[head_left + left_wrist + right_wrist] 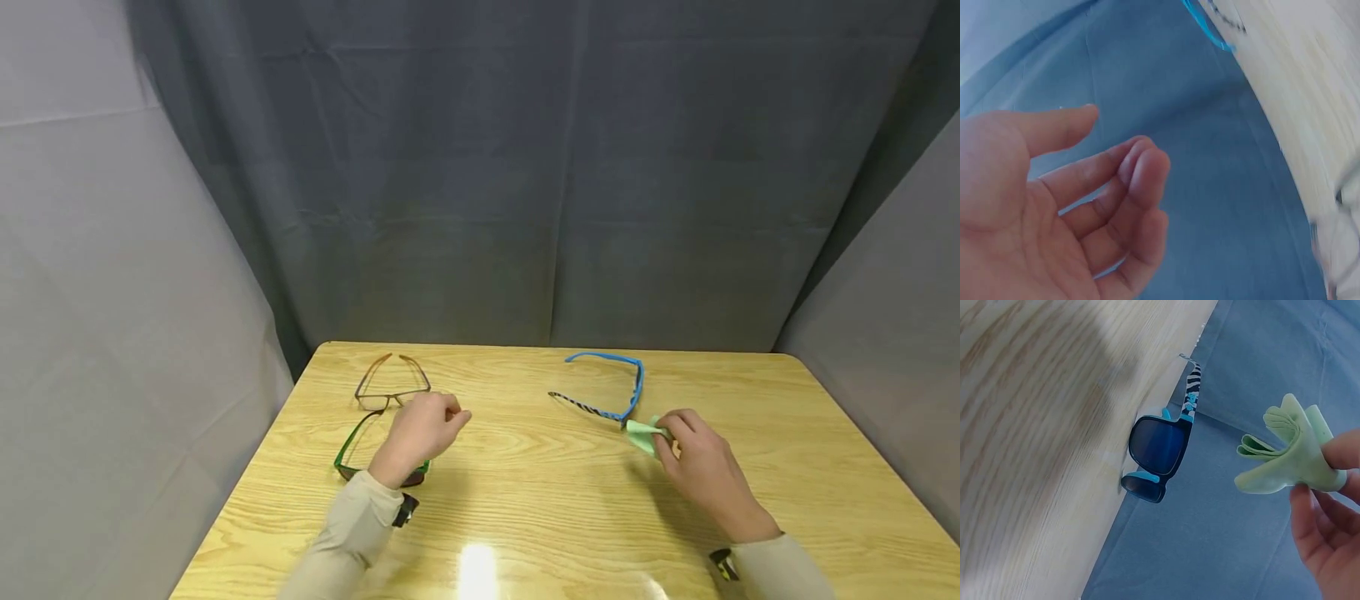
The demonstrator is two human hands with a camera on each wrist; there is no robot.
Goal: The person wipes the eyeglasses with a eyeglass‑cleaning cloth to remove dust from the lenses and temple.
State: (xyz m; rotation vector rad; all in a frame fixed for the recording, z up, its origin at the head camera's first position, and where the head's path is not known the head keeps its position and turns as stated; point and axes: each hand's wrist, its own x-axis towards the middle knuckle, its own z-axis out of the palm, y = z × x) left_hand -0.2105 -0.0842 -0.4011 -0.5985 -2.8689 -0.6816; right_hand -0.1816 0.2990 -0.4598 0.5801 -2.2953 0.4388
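Observation:
My right hand pinches a folded light green cloth between thumb and fingers, raised over the table. Close by the cloth in the head view are blue sunglasses with dark lenses and a zebra-striped arm, unfolded on the table. Over on the left, my left hand hovers with loosely bent fingers and nothing in its grasp. It partly covers green-framed sunglasses lying beneath it. Thin brown-framed glasses, arms spread, lie just behind those.
The wooden table has a dark grey curtain behind it and pale fabric walls at both sides. A bright light reflection shows at the table's front.

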